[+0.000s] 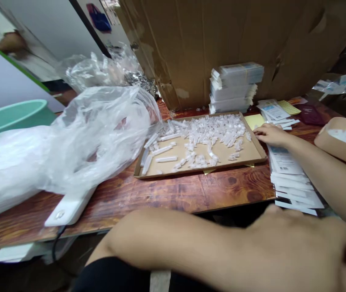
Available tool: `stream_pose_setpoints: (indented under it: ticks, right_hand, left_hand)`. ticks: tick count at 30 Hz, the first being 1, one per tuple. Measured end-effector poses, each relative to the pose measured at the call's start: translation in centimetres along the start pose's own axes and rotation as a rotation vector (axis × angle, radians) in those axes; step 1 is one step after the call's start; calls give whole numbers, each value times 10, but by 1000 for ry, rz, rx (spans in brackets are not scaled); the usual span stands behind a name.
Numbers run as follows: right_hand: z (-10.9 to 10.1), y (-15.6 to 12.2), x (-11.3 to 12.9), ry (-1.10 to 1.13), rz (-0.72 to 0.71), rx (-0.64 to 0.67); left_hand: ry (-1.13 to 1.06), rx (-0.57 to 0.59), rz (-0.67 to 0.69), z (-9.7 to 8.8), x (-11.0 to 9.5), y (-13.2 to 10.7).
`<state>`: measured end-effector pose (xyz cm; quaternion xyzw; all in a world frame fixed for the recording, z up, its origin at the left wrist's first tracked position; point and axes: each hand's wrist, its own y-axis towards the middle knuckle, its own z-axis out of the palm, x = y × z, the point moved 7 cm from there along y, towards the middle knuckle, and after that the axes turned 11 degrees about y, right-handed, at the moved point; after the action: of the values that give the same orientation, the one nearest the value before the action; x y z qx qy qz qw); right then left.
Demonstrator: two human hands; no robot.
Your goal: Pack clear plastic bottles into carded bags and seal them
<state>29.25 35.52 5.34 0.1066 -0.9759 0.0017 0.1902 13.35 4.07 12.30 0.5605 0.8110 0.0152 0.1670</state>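
My left arm reaches across the bottom of the view, and my left hand (310, 247) is at the lower right, blurred. Its fingers curl closed near the right edge around something whitish, mostly hidden. My right hand (270, 135) lies on the table, its fingers loosely outstretched beside the right rim of a shallow cardboard tray (246, 154). A yellow paper pad (254, 121) is by its fingertips. Beneath that hand and forearm, a fanned row of printed packets (291, 174) runs to the table's front edge. Small clear plastic pieces (203, 129) and several clear tubes (162, 150) fill the tray.
Stacked bundles of packets (234, 87) stand before a large cardboard box (240, 40). At left are clear plastic bags (100, 134), a white device (71, 207) with a cable and a green basin (14, 115). A tan container (343, 134) sits far right. Another person's hand (13, 42) shows upper left.
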Motion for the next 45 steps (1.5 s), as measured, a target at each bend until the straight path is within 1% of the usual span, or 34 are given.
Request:
stream_pose_setpoints:
  ticks: [1, 2, 4, 6, 7, 9, 10, 11, 13, 16, 18, 20, 24, 26, 28, 30, 32, 34, 36, 38, 41, 43, 45]
  right_hand:
    - [0, 0, 1, -20, 5, -3]
    - [0, 0, 3, -40, 6, -9]
    - [-3, 0, 9, -79, 0, -39]
    - [-10, 0, 16, -124, -8, -107]
    - [-16, -1, 21, -148, -19, -152]
    - [-27, -5, 38, -197, -71, -237]
    - [-30, -8, 51, -219, -119, -260]
    - [-31, -11, 65, -239, -181, -261]
    - [-25, -15, 98, -270, -326, -204]
    - [-3, -16, 143, -303, -539, -12]
    - [12, -11, 161, -314, -624, 111]
    - [23, -1, 167, -311, -647, 204]
    - [38, 21, 162, -280, -623, 348]
    - [42, 28, 161, -252, -618, 381]
    - [42, 30, 162, -215, -622, 372]
    - [36, 28, 164, -169, -632, 319]
    - [22, 21, 163, -110, -642, 217]
    - [1, 9, 158, -44, -644, 84]
    - [-23, -12, 147, 20, -630, -48]
    - [-50, -45, 133, 109, -644, -206]
    - [-84, -108, 110, 240, -686, -453]
    - [-94, -149, 92, 272, -648, -545]
    - [-96, -182, 73, 273, -569, -590]
  left_hand:
    - [-48, 10, 32, -1, 23, 18]
    - [-27, 15, 41, 2, 47, 36]
    - [95, 7, 106, 16, 81, 67]
    - [185, 38, 236, 41, 96, 86]
    - [206, 48, 253, 52, 103, 91]
    - [206, 15, 200, 64, 117, 97]
    - [200, -4, 170, 67, 123, 97]
    - [193, -22, 144, 68, 127, 97]
    - [186, -37, 121, 68, 132, 95]
    - [191, -40, 108, 67, 135, 95]
    - [203, -38, 104, 66, 135, 96]
    - [208, -20, 91, 65, 134, 95]
    - [245, 11, 62, 61, 132, 92]
    - [272, 4, 57, 58, 130, 91]
    - [272, 12, 54, 58, 129, 90]
    - [258, 35, 54, 59, 130, 90]
    - [256, 49, 48, 61, 133, 89]
    - [260, 45, 43, 63, 137, 88]
    - [254, 33, 44, 65, 141, 88]
    - [247, 18, 44, 67, 144, 89]
    - [262, -9, 17, 69, 146, 90]
    - [290, -41, -12, 68, 147, 89]
    - [317, -88, -43, 66, 147, 89]
